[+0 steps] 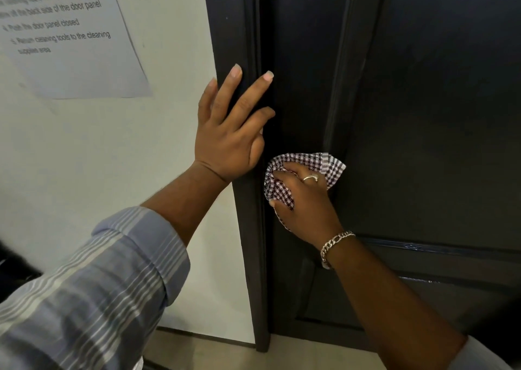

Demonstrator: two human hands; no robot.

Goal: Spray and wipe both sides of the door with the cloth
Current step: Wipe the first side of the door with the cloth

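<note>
1. The right hand [303, 200] gripped a bunched checked cloth [306, 169] at centre frame, pressed against the dark door [423, 116] near its left edge
2. The left hand [229, 133] lay flat, fingers spread and straight, holding nothing, on the door frame [225, 31] just left of the cloth
3. Judged well done, the wipe needed steady pressure and overlapping vertical passes along the moulding [341, 73], where dust likely gathered
4. Refolding the cloth to a clean face would have avoided smears on the dark finish
5. No spray bottle was visible; a printed sheet [70, 37] hung on the wall [112, 158] at upper left
</note>
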